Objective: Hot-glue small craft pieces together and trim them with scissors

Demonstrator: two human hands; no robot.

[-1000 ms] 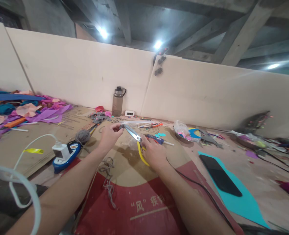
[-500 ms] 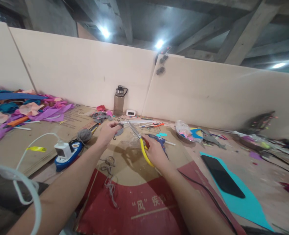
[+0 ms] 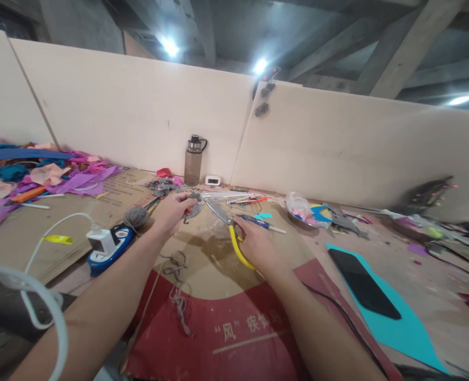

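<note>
My right hand [image 3: 254, 241] grips the yellow handles of a pair of scissors [image 3: 235, 244], whose metal blades point up and left. Between the closed thumb and fingers of my left hand [image 3: 176, 210] is a small grey piece [image 3: 195, 196], perhaps felt or yarn. The blade tips come close to this piece; whether they touch it I cannot tell. Below both hands lies a cardboard sheet [image 3: 214, 280], tan and red with printed characters. A loose tangle of grey yarn [image 3: 178, 296] rests on it. Partly behind my right hand is a blue glue gun [image 3: 258, 221].
A water bottle [image 3: 193, 164] and a small white clock [image 3: 213, 180] stand by the back board. To the left are a power strip [image 3: 109, 254], a yarn ball [image 3: 136, 217] and coloured scraps [image 3: 52, 177]. A phone [image 3: 363, 283] lies on turquoise sheet [image 3: 409, 330] at right.
The scissor blades look closer together, and my right hand has shifted slightly right and down. My left hand still pinches the grey piece. The view has tilted a little.
</note>
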